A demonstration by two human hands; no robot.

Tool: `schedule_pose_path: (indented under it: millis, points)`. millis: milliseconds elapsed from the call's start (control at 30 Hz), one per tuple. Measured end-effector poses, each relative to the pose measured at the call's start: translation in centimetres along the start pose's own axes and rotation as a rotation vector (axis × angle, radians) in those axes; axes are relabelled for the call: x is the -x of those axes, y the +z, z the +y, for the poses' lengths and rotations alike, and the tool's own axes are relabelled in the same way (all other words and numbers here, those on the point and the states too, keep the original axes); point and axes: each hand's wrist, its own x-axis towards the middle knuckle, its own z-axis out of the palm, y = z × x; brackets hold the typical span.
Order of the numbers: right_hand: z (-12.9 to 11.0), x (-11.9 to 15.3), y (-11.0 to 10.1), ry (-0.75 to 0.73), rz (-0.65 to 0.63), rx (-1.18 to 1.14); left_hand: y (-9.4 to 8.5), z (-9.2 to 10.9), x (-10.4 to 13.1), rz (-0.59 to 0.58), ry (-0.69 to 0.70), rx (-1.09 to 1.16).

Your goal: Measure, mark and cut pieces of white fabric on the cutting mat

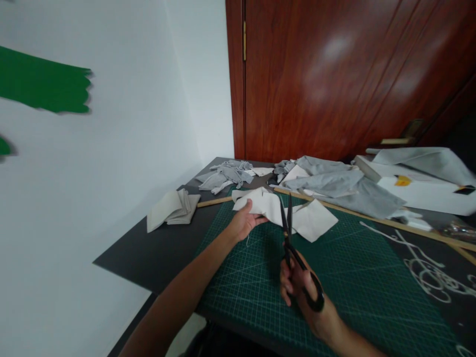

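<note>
My left hand grips a piece of white fabric above the green cutting mat, thumb on top and fingers beneath. In my right hand are black scissors, pointing away from me with the blades slightly apart. The blades stand beside the right end of the held fabric; whether they touch it I cannot tell. Just right of the blades, a separate-looking white fabric piece lies on the mat. A loose thread hangs below my left hand.
Stacked off-white fabric pieces sit at the left. Grey scraps lie at the back, with larger grey cloth and a white box behind a wooden ruler. White cord coils at the right; a wall borders the left.
</note>
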Motion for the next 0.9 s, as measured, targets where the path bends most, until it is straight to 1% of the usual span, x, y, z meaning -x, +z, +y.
schedule_pose_path:
  millis: [100, 200, 267, 367, 500, 567, 700, 800, 900]
  points:
    - [0.4, 0.5, 0.1, 0.112, -0.101, -0.008, -0.4, -0.6, -0.2, -0.013, 0.058, -0.013]
    - [0.4, 0.8, 0.2, 0.180, -0.144, 0.041, -0.8, -1.0, -0.6, 0.024, 0.111, -0.017]
    - [0.4, 0.9, 0.2, 0.217, -0.136, 0.069, -0.9, -1.4, -0.8, 0.036, 0.160, -0.033]
    - [0.5, 0.8, 0.4, 0.266, -0.072, 0.060, -0.9, -1.8, -1.1, 0.053, 0.240, -0.109]
    - [0.3, 0.4, 0.6, 0.332, -0.009, 0.006, -1.1, -1.9, -1.3, 0.222, 0.296, -0.283]
    - [0.1, 0.2, 0.7, 0.359, -0.017, -0.016, -1.3, -1.7, -1.2, 0.288, 0.294, -0.332]
    - [-0.1, 0.2, 0.7, 0.364, -0.054, -0.010, -1.6, -1.3, -0.4, 0.371, 0.286, -0.417]
    - [0.0, 0.2, 0.7, 0.364, -0.052, 0.000, -1.2, -1.1, 0.4, 0.402, 0.289, -0.468]
    - [0.2, 0.2, 0.6, 0.374, -0.046, -0.035, -0.7, -1.1, 0.7, 0.411, 0.322, -0.470]
